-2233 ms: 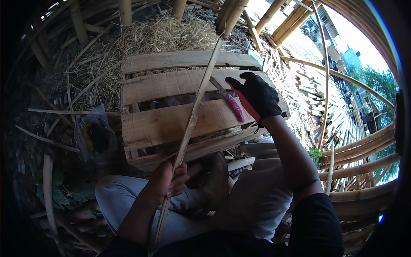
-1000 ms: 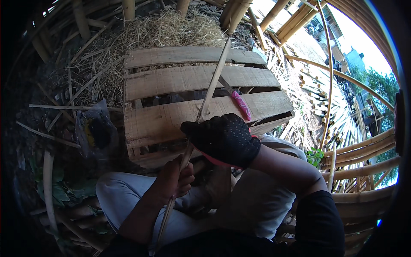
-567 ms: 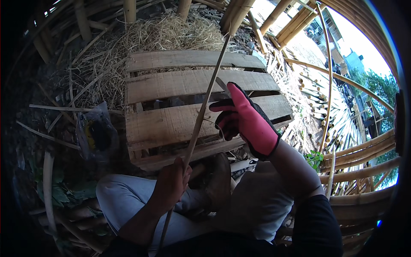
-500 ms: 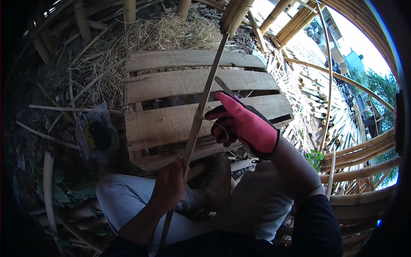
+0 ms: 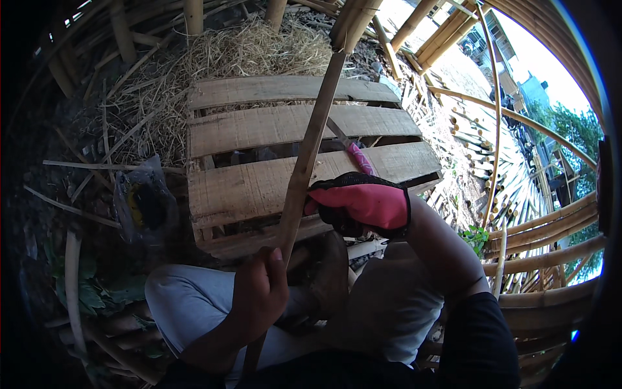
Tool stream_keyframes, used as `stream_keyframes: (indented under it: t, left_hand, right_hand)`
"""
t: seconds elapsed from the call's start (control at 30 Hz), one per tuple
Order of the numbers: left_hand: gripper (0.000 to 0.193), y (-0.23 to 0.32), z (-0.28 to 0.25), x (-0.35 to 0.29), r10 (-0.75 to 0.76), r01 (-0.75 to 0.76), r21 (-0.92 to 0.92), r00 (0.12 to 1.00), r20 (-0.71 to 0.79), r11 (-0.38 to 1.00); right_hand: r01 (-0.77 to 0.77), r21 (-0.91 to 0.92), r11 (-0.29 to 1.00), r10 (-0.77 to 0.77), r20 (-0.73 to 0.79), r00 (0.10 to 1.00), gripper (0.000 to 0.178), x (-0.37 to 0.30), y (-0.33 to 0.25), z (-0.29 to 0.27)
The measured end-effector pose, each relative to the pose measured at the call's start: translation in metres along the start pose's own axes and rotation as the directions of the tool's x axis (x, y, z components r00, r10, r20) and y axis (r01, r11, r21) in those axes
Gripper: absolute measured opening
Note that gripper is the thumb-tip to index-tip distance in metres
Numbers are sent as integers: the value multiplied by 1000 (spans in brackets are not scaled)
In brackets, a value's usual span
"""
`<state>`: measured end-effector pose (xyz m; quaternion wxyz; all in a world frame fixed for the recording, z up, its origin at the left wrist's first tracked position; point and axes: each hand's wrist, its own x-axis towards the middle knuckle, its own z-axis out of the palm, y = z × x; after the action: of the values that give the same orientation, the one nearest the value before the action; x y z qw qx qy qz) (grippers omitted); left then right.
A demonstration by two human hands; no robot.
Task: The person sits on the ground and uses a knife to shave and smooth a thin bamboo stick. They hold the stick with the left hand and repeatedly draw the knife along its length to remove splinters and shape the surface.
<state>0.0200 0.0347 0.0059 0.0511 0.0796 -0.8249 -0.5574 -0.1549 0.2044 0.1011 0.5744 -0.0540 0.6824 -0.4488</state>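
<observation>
A long split bamboo strip [image 5: 301, 175] slants up from my lap across the slatted wooden pallet [image 5: 240, 191]. My bare left hand [image 5: 260, 288] is closed around its lower part, thumb up along the strip. In a pink and black glove, my right hand [image 5: 363, 202] has its fingers bent together at the strip's right edge. What its fingertips pinch there is hidden. Just beyond the glove, a knife [image 5: 357, 157] with a patterned pink handle lies on the slats, its blade pointing toward the strip.
Dry straw [image 5: 259, 52] is heaped behind the pallet. To the left lies a clear plastic bag [image 5: 146, 201] with dark and yellow contents. Bamboo poles [image 5: 544, 259] form a railing on the right, with cut bamboo [image 5: 479, 155] piled beyond the pallet.
My right hand has dropped slightly and its stretched fingers have closed in at the strip's edge. This uncovers the knife's pink handle. The strip has turned to show its broader face.
</observation>
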Motion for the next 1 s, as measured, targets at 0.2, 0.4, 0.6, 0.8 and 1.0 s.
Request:
stream_keyframes:
  t: [0.2,0.4,0.6,0.8,1.0]
  left_hand:
    - [29,-1,-1,-1,5,-6,-26,1000,-6,1000]
    - [42,-5,-7,2,-135,171,-319,982,132,932]
    - [49,4,-11,5,-228,532,-661,839,493,529]
    - [48,6,-13,9,-263,618,-663,783,563,421]
    - [46,1,-17,9,-220,584,-691,808,547,427]
  right_hand:
    - [343,-267,901,-364,-34,931,36,7,11,-4]
    - [292,-933,208,-716,58,695,28,6,4,5]
    - [132,-991,-9,-800,86,594,21,20,11,2]
    - [-37,-998,-58,-842,29,539,19,27,6,9]
    - [-17,-997,-71,-871,54,489,22,21,6,10]
